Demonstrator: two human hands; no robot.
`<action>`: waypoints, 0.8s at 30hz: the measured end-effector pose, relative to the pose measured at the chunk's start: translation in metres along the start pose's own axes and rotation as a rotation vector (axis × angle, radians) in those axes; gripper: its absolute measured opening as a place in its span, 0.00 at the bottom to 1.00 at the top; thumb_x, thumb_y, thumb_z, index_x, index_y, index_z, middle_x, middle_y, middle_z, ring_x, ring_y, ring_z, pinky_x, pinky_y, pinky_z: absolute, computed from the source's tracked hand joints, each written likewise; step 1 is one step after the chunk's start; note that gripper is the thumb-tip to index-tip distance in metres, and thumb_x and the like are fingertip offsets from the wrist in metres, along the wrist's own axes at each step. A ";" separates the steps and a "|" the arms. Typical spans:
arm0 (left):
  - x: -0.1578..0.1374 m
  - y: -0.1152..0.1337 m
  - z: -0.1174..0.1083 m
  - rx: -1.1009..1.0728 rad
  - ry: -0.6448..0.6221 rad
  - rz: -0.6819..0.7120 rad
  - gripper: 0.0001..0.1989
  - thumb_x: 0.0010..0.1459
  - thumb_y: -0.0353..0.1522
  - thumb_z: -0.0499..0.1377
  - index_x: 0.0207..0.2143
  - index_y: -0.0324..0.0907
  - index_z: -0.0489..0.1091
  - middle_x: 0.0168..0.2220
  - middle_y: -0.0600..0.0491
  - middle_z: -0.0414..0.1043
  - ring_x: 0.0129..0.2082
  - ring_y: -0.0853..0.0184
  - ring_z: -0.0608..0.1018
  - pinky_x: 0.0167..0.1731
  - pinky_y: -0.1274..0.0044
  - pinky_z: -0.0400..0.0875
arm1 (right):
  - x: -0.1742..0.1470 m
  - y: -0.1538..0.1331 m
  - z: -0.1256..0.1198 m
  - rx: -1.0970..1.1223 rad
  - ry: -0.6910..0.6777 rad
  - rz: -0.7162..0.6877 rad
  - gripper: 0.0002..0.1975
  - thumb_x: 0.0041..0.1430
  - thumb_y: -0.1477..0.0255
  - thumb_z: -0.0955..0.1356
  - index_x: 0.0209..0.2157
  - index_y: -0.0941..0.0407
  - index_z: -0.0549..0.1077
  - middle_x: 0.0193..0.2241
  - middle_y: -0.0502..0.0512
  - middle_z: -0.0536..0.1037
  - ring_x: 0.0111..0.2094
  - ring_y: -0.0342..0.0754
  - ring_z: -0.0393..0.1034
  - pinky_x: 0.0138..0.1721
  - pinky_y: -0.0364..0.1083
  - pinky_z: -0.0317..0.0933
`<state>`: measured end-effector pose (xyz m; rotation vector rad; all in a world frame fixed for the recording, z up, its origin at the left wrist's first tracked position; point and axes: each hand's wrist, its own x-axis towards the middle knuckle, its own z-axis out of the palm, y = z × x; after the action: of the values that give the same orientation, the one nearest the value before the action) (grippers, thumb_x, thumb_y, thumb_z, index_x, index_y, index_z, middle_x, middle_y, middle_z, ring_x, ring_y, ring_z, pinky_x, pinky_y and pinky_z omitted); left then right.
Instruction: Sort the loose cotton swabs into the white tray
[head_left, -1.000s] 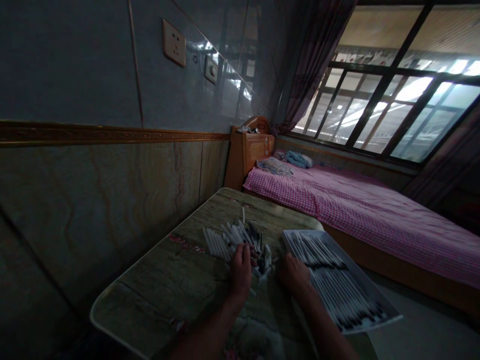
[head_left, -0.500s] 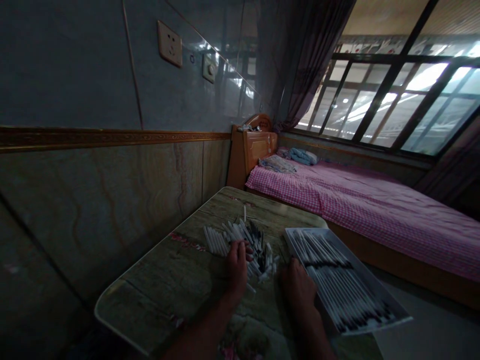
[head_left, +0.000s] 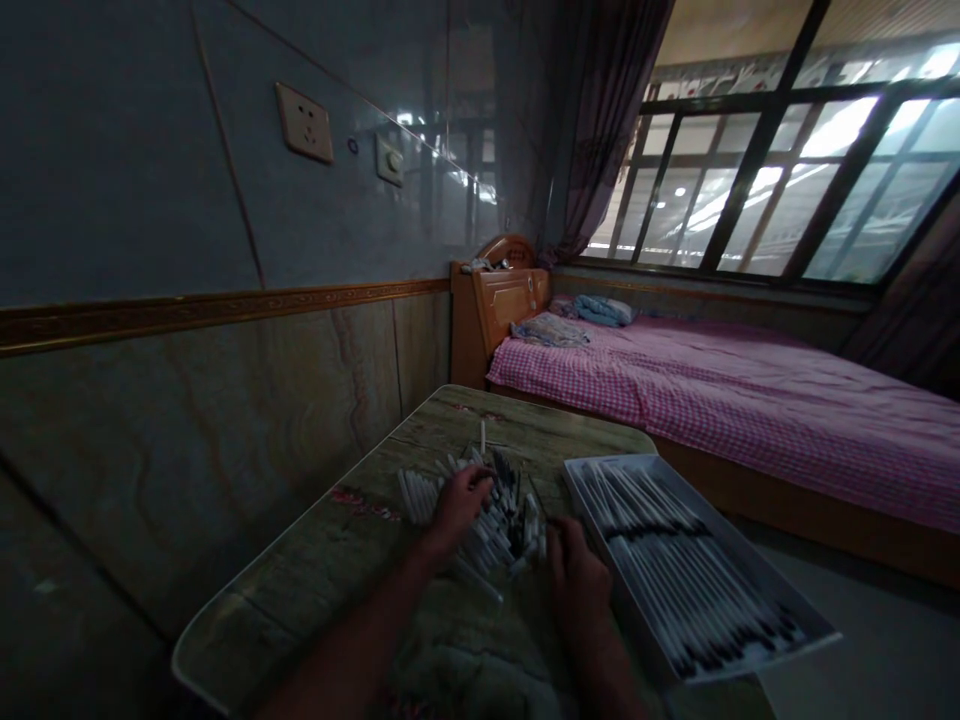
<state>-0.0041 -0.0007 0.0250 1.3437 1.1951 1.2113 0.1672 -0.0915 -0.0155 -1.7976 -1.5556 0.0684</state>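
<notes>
1. A tiled wall (head_left: 247, 400) is seen beside the table (head_left: 300, 600)
2. A loose pile of pale and dark tubes (head_left: 491, 545) is spread on the table
3. The left hand (head_left: 461, 502) is held over the pile, fingers curled near the thumb; whether a tube is pinched cannot be told
4. The right hand (head_left: 576, 565) is set between pile and tray, fingers bent narrowly; its grip is too dim to tell
5. In the tray (head_left: 814, 633), dark-tipped white sticks (head_left: 697, 575) are laid in two rows

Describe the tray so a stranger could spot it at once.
Find the pink checked bed, then the table in front of it. At the table's right edge, beside the right hand, lies the shallow pale tray. Unlike the loose pile to its left, it holds slim sticks laid in two rows.
</notes>
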 end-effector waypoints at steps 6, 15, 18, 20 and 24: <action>-0.028 -0.016 0.018 -0.111 -0.274 -0.026 0.13 0.51 0.38 0.58 0.33 0.38 0.75 0.27 0.52 0.75 0.22 0.69 0.73 0.20 0.81 0.62 | -0.009 -0.010 0.011 0.141 -0.078 -0.183 0.19 0.65 0.64 0.55 0.38 0.55 0.74 0.29 0.55 0.81 0.29 0.47 0.76 0.29 0.40 0.60; 0.049 -0.012 -0.021 0.629 -0.016 0.178 0.11 0.54 0.24 0.55 0.34 0.44 0.75 0.39 0.51 0.78 0.41 0.66 0.77 0.43 0.77 0.66 | -0.003 -0.010 0.011 0.305 0.027 0.157 0.19 0.61 0.59 0.57 0.37 0.54 0.72 0.34 0.57 0.80 0.35 0.50 0.75 0.35 0.43 0.64; 0.089 -0.008 -0.025 0.740 0.036 0.132 0.11 0.55 0.24 0.54 0.35 0.43 0.74 0.42 0.48 0.77 0.45 0.63 0.76 0.45 0.76 0.64 | -0.003 -0.008 0.011 0.329 0.047 0.191 0.19 0.61 0.58 0.57 0.38 0.54 0.72 0.35 0.57 0.80 0.36 0.50 0.75 0.36 0.44 0.65; 0.110 -0.008 -0.019 0.792 0.051 0.099 0.09 0.56 0.27 0.54 0.35 0.43 0.74 0.41 0.47 0.77 0.45 0.62 0.76 0.44 0.75 0.65 | -0.003 -0.005 0.012 0.328 0.060 0.205 0.19 0.61 0.57 0.57 0.38 0.53 0.72 0.36 0.56 0.80 0.37 0.50 0.75 0.37 0.43 0.65; 0.139 -0.012 0.004 0.854 0.049 0.057 0.09 0.57 0.31 0.55 0.36 0.39 0.73 0.44 0.39 0.74 0.48 0.55 0.75 0.46 0.70 0.65 | -0.003 0.006 0.019 0.335 0.057 0.185 0.19 0.61 0.56 0.57 0.38 0.53 0.73 0.34 0.56 0.80 0.35 0.50 0.76 0.35 0.43 0.66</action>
<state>0.0040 0.1387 0.0251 1.9669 1.8255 0.7747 0.1618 -0.0844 -0.0338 -1.6539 -1.2502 0.3424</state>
